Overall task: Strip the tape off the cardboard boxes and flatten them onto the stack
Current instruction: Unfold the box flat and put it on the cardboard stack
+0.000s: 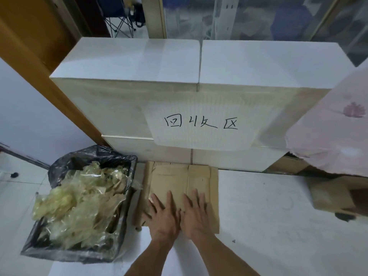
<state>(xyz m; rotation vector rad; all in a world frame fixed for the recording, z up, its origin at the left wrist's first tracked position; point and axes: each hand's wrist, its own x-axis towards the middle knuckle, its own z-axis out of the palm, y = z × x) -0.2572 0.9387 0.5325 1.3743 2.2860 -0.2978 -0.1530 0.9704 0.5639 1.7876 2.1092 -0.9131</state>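
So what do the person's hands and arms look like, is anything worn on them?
Both are bare: the left hand and right hand have no gloves, and no rings, watch or wristband show. The forearms are uncovered down to the bottom edge of the frame, with no sleeve in view.

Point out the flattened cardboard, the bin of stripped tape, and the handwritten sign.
flattened cardboard [169,180], head view, bare upper panel above the hands.
bin of stripped tape [127,200], head view, right wall with black liner.
handwritten sign [201,136], head view, white sheet below the characters.

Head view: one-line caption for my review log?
Both hands, left and right, press flattened cardboard on the floor beside a bin of stripped tape.
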